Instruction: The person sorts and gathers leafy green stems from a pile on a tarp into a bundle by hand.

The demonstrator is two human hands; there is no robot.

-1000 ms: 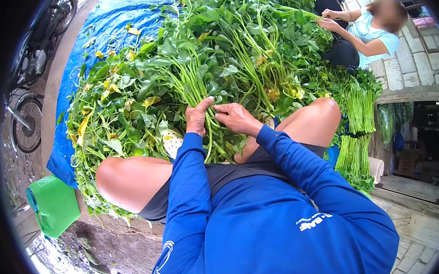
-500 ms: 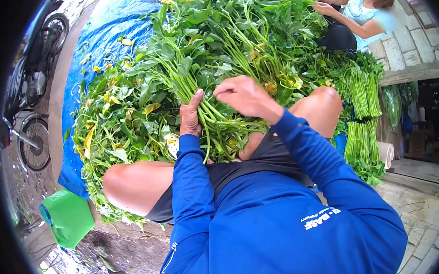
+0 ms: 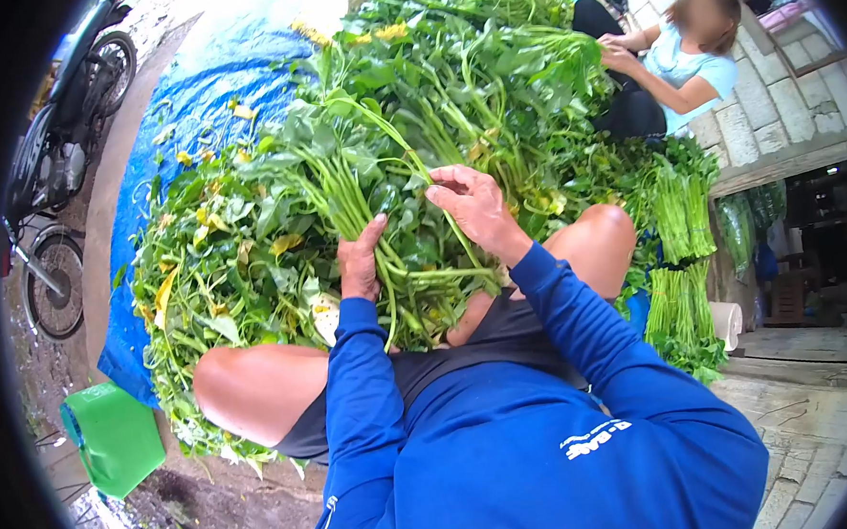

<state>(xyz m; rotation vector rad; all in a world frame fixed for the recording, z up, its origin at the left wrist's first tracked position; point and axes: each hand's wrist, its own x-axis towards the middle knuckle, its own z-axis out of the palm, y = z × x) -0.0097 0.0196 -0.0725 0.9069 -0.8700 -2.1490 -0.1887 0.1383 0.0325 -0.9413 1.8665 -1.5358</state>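
Observation:
My left hand (image 3: 359,259) is wrapped round a bunch of green leafy stems (image 3: 341,194), its thumb lying along them. To its right, my right hand (image 3: 468,203) pinches a long single stem (image 3: 400,136) between thumb and fingers; the stem's leafy end points up and left. Stem ends of the held bunch spread above my lap. Both hands are over a large heap of leafy greens (image 3: 238,202) with some yellow leaves in it.
A blue tarp (image 3: 232,83) lies under the heap. Another person (image 3: 686,69) sits at upper right, handling greens. Bundled stems (image 3: 679,299) stand at the right. A green container (image 3: 121,438) is at lower left and a motorcycle (image 3: 55,169) at far left.
My right hand has gone from beside my left hand to holding a separate long stem at the right. My left hand still grips the bunch. The view has shifted slightly.

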